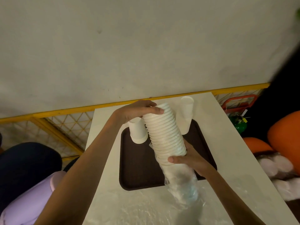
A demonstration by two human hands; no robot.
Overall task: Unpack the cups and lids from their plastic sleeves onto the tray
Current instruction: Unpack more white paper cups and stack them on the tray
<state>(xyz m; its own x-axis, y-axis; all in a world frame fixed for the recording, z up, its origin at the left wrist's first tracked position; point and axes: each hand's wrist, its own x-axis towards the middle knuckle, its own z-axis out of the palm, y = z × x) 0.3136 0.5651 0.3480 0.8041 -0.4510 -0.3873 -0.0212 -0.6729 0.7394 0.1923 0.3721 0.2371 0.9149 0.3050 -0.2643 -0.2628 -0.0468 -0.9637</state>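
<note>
- Gripping the top of a tall nested stack of white ribbed paper cups [164,135], the left hand [139,111] has its fingers curled over the uppermost cup's end.
- The right hand [191,158] clamps round the stack's lower part, thumb across the front.
- The stack is tilted, its top leaning away to the left, held above the dark brown rectangular plastic tray [139,168].
- The cup rims show as closely packed rings along the stack's whole length.
- A crumpled clear plastic sleeve [181,184] covers only the stack's lowest part and trails down onto the white table [227,143].
- Two single white paper cups stand on the tray: one [138,132] at the left, wider end down, just beside the stack; the other [186,114] at the far right corner.
- Off the table to the right lies a clear pack of white round pieces [276,166], too blurred to identify.
</note>
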